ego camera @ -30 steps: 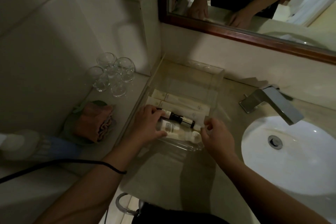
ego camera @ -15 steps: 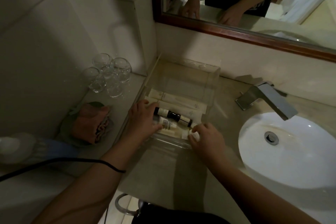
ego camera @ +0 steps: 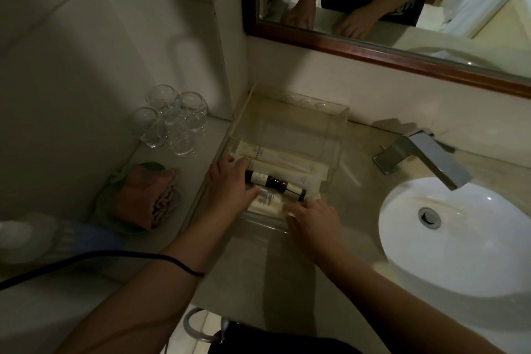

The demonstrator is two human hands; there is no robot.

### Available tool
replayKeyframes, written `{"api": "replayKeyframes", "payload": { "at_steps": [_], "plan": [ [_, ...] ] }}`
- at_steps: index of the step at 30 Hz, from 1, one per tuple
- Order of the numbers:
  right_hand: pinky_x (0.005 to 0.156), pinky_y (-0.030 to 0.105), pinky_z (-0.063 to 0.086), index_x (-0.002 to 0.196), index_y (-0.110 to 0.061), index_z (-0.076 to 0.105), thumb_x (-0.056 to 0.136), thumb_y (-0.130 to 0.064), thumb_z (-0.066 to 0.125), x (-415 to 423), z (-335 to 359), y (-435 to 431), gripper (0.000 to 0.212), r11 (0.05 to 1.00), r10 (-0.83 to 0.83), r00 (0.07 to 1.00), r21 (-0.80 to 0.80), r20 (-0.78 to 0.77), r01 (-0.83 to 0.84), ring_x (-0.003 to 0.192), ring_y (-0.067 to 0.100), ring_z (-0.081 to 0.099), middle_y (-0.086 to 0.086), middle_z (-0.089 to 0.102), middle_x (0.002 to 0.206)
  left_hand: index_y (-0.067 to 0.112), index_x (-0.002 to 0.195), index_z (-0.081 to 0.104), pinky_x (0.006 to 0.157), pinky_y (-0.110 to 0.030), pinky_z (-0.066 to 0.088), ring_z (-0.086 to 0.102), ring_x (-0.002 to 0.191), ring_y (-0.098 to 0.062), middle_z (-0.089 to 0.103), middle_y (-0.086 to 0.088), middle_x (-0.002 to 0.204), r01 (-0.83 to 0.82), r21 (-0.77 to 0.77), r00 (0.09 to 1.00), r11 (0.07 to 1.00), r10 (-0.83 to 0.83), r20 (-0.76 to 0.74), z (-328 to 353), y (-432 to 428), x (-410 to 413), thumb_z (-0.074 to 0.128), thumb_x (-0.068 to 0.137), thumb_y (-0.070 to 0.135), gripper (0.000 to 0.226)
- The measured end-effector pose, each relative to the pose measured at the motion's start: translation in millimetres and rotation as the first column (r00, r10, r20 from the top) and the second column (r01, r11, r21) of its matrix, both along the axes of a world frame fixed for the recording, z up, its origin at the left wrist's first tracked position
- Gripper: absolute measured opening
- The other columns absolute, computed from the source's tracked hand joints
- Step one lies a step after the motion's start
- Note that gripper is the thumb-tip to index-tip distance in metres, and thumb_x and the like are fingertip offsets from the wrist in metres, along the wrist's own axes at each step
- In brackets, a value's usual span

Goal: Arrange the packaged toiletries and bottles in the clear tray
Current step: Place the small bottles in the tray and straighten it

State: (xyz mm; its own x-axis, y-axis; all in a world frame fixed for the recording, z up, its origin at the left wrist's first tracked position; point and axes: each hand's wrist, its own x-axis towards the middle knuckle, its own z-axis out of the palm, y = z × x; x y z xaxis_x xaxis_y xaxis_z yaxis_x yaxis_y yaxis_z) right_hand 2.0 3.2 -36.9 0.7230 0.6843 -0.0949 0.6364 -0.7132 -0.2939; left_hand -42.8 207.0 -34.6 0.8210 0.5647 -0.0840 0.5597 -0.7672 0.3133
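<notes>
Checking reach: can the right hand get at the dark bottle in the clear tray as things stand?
Probably yes. The right hand is at the clear tray's near corner; the dark bottle lies uncovered just beyond it, the left hand at its other end.

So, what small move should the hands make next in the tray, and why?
Probably slide the white bottle snug against the dark bottle, then let go: the left hand and right hand touch its ends, and it lies nearest the front wall of the clear tray.
</notes>
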Motion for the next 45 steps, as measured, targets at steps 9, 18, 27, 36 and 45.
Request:
{"api": "replayKeyframes", "payload": {
  "at_steps": [9,18,27,36,45],
  "plan": [
    [0.073,0.030,0.042,0.106,-0.033,0.066,0.094,-0.042,0.047,-7.2,-1.2,-3.6,0.025,0.998,-0.029,1.000,0.048,-0.007,0.029,0.086,0.013,0.050,-0.006,0.056,0.094,0.027,0.128,0.045,0.101,-0.043,0.031,0.033,0.124,-0.032,0.036,-0.011,0.138,-0.031,-0.012,0.999,0.999,0.031,0.031,2.3,-0.2,3.7,0.071,0.073,0.049,0.064],
    [0.067,0.029,0.047,0.129,-0.018,0.042,0.091,-0.037,0.061,-6.2,2.0,-28.3,0.046,0.740,-0.520,0.696,0.146,-0.494,0.657,0.079,0.009,0.056,0.003,0.059,0.102,0.013,0.128,0.048,0.098,-0.042,0.041,0.047,0.116,-0.035,0.047,-0.019,0.126,-0.295,-0.286,0.932,0.912,0.340,0.123,-9.6,23.4,-37.6,0.067,0.081,0.039,0.057],
    [0.079,0.042,0.051,0.126,-0.022,0.046,0.099,-0.033,0.041,-12.8,-6.5,-21.9,0.030,0.821,-0.488,0.731,0.036,-0.477,0.570,0.080,0.026,0.064,0.011,0.069,0.095,0.012,0.122,0.060,0.074,-0.019,0.047,0.060,0.101,-0.018,0.058,0.010,0.102,-0.275,-0.654,0.867,0.704,0.476,0.147,-1.6,12.6,-51.2,0.057,0.092,0.015,0.030],
    [0.057,0.004,0.037,0.131,-0.031,0.045,0.103,-0.038,0.033,-10.5,5.9,-24.7,0.031,0.827,-0.421,0.756,0.130,-0.502,0.547,0.067,-0.008,0.046,-0.006,0.059,0.092,0.005,0.120,0.065,0.097,-0.031,0.044,0.059,0.115,-0.025,0.065,-0.014,0.123,-0.365,-0.655,0.828,0.661,0.553,0.097,-9.1,26.0,-43.8,0.050,0.092,0.004,0.031],
    [0.077,0.035,0.051,0.120,-0.037,0.047,0.102,-0.032,0.034,-1.4,-1.0,-25.3,0.023,0.805,-0.392,0.737,0.181,-0.551,0.564,0.083,0.010,0.061,-0.005,0.063,0.095,0.003,0.117,0.066,0.094,-0.030,0.046,0.061,0.111,-0.024,0.066,-0.014,0.119,-0.344,-0.666,0.813,0.662,0.565,0.141,-3.6,21.3,-39.4,0.047,0.094,0.002,0.030]
  ]
}}
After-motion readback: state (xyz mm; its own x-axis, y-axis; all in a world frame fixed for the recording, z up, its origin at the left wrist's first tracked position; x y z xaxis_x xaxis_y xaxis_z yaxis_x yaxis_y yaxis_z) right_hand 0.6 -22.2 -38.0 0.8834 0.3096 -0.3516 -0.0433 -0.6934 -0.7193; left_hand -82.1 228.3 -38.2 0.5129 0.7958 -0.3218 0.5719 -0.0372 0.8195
